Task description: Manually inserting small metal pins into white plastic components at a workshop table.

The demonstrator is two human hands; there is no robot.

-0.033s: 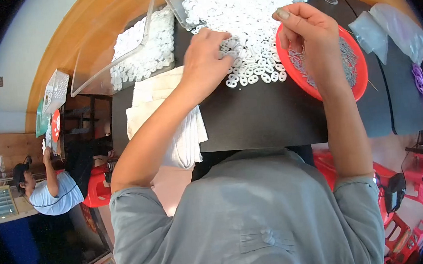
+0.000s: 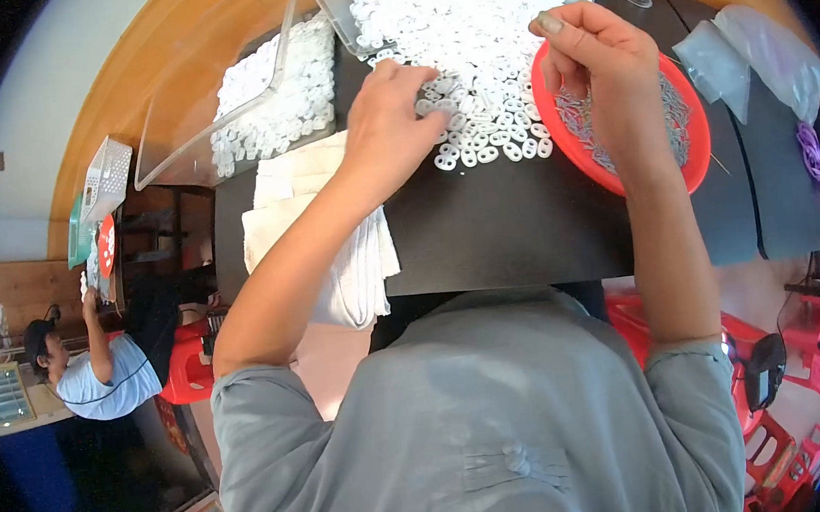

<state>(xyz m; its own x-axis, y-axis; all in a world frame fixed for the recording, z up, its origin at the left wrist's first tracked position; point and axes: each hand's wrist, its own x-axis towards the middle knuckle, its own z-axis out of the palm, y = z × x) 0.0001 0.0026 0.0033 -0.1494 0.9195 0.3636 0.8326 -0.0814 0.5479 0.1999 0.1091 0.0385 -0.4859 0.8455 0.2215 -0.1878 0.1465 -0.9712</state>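
Note:
My left hand lies over the near left edge of a heap of small white plastic pieces, each an oval with two holes. Its thumb and forefinger are spread apart, while the other fingertips are partly hidden. Raised above a red oval bowl, my right hand pinches thumb and forefinger together. Whatever sits in that pinch is too small to make out. Many thin grey screw-like pieces fill the bowl, partly covered by my right hand and wrist.
A folded cream cloth hangs over the table's near edge. Behind it stands a clear bin beside more white pieces. Plastic bags and purple cord lie at right. Another person sits far left.
My left hand has shifted slightly left over the white pieces. The right hand keeps its pinch above the bowl.

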